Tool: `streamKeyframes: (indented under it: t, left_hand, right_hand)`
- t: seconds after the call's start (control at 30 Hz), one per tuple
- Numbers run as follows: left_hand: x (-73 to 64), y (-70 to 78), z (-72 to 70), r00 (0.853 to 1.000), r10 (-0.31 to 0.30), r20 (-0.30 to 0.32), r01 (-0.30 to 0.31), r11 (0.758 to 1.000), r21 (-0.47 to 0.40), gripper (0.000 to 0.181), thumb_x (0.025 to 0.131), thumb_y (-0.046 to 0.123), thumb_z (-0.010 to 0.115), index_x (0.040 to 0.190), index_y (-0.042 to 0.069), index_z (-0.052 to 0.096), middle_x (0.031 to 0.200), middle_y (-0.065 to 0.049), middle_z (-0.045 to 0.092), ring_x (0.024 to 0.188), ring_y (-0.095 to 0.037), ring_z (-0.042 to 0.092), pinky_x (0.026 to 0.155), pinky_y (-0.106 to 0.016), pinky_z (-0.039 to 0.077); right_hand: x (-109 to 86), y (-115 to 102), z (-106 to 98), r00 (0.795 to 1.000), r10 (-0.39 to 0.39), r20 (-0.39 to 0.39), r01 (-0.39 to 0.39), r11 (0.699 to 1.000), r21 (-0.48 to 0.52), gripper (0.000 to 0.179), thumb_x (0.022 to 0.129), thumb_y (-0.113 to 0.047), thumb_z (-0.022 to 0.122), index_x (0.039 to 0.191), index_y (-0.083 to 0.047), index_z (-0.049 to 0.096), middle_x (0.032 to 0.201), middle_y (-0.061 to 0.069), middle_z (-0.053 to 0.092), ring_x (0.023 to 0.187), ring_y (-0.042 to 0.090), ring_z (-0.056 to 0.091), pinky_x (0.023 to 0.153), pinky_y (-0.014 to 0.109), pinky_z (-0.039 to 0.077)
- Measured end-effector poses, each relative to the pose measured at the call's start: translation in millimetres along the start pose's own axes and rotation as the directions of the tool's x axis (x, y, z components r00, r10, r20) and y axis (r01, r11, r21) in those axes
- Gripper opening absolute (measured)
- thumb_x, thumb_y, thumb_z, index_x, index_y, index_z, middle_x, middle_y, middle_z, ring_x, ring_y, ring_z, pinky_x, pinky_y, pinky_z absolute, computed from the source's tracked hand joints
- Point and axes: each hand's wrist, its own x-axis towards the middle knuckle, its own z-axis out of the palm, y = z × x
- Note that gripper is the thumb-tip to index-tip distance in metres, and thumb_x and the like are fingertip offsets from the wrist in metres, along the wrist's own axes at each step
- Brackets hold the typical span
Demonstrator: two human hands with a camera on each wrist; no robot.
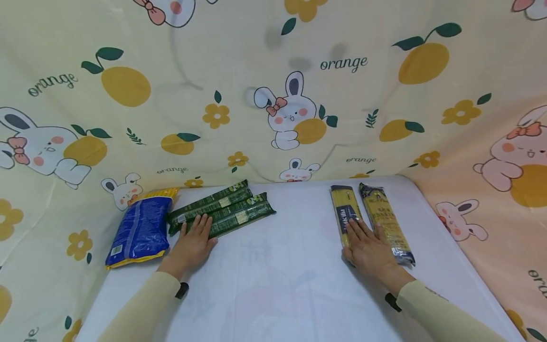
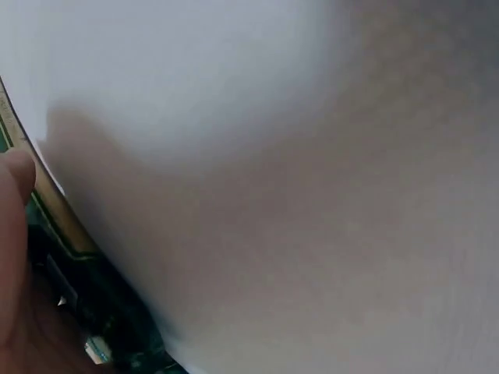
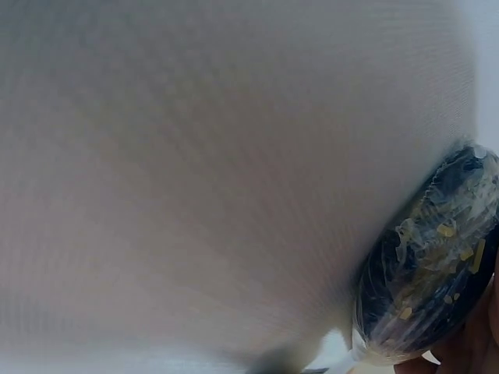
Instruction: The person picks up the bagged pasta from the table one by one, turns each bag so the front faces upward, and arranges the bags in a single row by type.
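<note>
In the head view, my left hand (image 1: 191, 249) rests with extended fingers on the near ends of two long green packets. One green packet (image 1: 241, 216) lies in front of the other green packet (image 1: 213, 202), slanting up to the right. The left wrist view shows a green packet (image 2: 117, 304) beside the thumb. My right hand (image 1: 369, 251) lies over the lower part of a yellow pasta packet (image 1: 343, 197) with a dark blue label, fingers extended. A second yellow pasta packet (image 1: 386, 221) lies right of it. The right wrist view catches a clear-and-dark packet end (image 3: 425, 273) by the fingers.
A plump blue bag (image 1: 143, 228) with yellow edges leans at the table's left side. White cloth covers the table (image 1: 273, 285). Printed fabric (image 1: 239, 61) with rabbits and oranges rises at the back and both sides.
</note>
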Motion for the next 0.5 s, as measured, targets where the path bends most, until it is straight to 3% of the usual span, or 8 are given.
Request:
streamKeyframes:
  t: [0.2,0.5]
  left_hand:
    - [-3.8,16.5,2.0,1.0,0.02,0.018,-0.021,0.999,0.049,0.069,0.115,0.041,0.039,0.168,0.003,0.016,0.175,-0.019,0.014,0.163,-0.041,0.01,0.126,-0.071,0.007]
    - [-12.9,59.7,6.6,0.99,0.137,0.041,-0.139,0.989,0.044,0.071,0.112,0.05,0.044,0.169,0.014,0.021,0.177,-0.013,0.013,0.164,-0.037,0.004,0.127,-0.07,0.004]
  right_hand:
    - [-0.4,1.4,1.1,1.0,-0.002,-0.001,0.002,1.0,-0.017,0.067,0.108,-0.042,0.053,0.159,0.0,0.043,0.168,0.02,0.038,0.156,0.043,0.033,0.125,0.072,0.012]
    - [1.3,-0.6,-0.5,1.0,-0.004,-0.013,0.004,1.0,0.013,0.066,0.107,-0.04,0.054,0.158,0.001,0.045,0.166,0.021,0.04,0.155,0.044,0.035,0.123,0.074,0.013]
